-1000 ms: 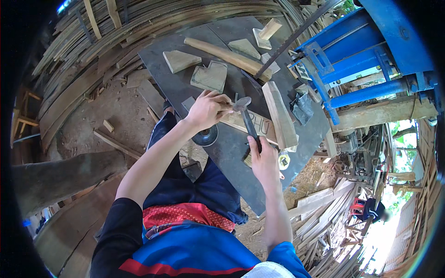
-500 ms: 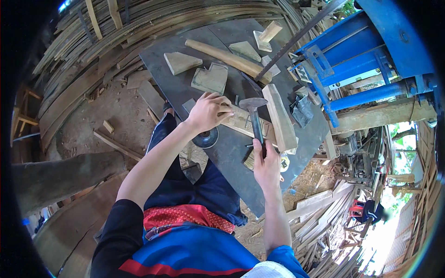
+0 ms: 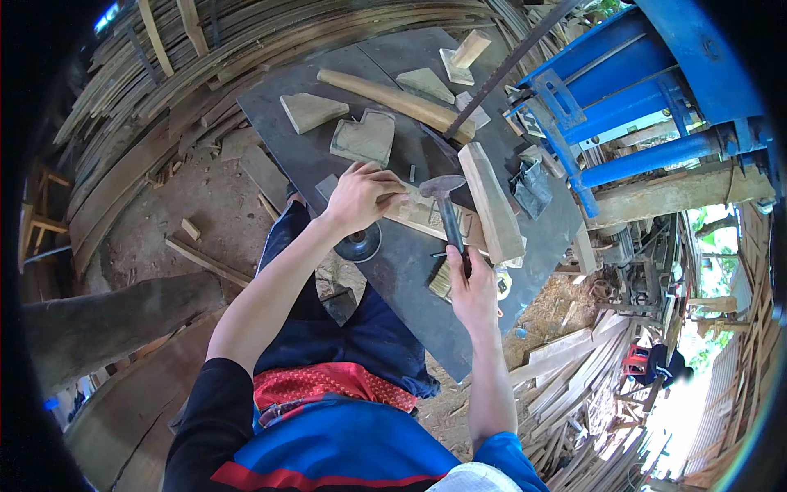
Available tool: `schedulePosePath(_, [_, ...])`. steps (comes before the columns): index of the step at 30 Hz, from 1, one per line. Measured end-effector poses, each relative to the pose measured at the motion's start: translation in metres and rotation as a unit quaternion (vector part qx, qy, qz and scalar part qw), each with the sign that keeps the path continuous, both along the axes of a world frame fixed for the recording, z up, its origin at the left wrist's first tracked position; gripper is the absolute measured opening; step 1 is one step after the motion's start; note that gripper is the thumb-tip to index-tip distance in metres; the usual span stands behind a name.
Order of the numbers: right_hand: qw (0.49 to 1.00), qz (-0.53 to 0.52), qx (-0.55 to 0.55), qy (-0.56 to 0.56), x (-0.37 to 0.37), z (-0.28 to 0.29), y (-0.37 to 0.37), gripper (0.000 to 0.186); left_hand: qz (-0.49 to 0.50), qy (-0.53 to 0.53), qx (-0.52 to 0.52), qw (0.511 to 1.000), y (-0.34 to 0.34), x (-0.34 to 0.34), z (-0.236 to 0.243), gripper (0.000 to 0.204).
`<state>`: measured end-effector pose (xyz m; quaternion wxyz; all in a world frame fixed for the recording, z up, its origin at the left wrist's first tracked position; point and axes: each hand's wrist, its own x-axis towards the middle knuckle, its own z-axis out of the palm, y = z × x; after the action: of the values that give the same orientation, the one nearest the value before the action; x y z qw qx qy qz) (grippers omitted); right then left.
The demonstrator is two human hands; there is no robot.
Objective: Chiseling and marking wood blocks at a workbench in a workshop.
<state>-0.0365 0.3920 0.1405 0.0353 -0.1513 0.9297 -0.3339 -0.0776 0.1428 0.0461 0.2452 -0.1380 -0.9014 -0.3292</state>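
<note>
My right hand (image 3: 474, 297) is wrapped round the dark handle of a hammer (image 3: 452, 223). The hammer's worn metal head (image 3: 441, 185) is over a flat wooden board (image 3: 416, 216) with dark outlines marked on its face. My left hand (image 3: 362, 199) is closed over the board's left end, fingers curled; whether it also pinches something small is hidden. A thick wooden block (image 3: 492, 205) lies along the board's right end. Close to my right hand are a bristle brush (image 3: 441, 280) and a round tape measure (image 3: 502, 284). Below my left wrist sits a dark round disc (image 3: 361, 244).
The dark tabletop (image 3: 443, 332) also carries a notched wood piece (image 3: 364, 138), a long wooden bar (image 3: 393, 100) and several offcuts. A thin toothed blade (image 3: 510, 67) slants down beside a blue machine frame (image 3: 648, 156). Stacked planks (image 3: 270, 41) line the far side.
The hammer head has tilted slightly above the board. My left hand keeps its grip at the board's end. The whole view has shifted a little.
</note>
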Motion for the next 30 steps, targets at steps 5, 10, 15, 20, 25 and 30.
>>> schedulePosePath(5, [1.000, 0.018, -0.004, 0.012, 0.000, 0.002, -0.005, 0.042, -0.003, 0.020, 0.009, 1.000, -0.001, 0.000, -0.002, 0.017])
schedulePosePath(10, [0.998, 0.049, 0.022, 0.030, -0.008, -0.006, -0.011, 0.038, 0.001, 0.014, 0.009, 1.000, 0.001, 0.000, -0.004, 0.017])
schedulePosePath(15, [1.000, 0.002, -0.006, -0.013, 0.000, 0.009, -0.013, 0.037, 0.006, 0.017, -0.004, 1.000, 0.000, 0.001, -0.002, 0.016])
schedulePosePath(20, [0.998, 0.040, 0.048, 0.026, -0.003, 0.003, -0.013, 0.036, 0.010, 0.031, 0.015, 0.999, -0.002, 0.000, -0.010, 0.018])
schedulePosePath(25, [0.999, 0.014, 0.030, 0.028, 0.002, 0.001, -0.017, 0.036, -0.003, 0.010, 0.014, 1.000, 0.001, 0.001, -0.001, 0.017])
schedulePosePath(30, [0.999, 0.020, 0.031, 0.032, 0.002, 0.008, -0.009, 0.033, 0.010, 0.004, 0.019, 1.000, 0.003, 0.003, -0.005, 0.017])
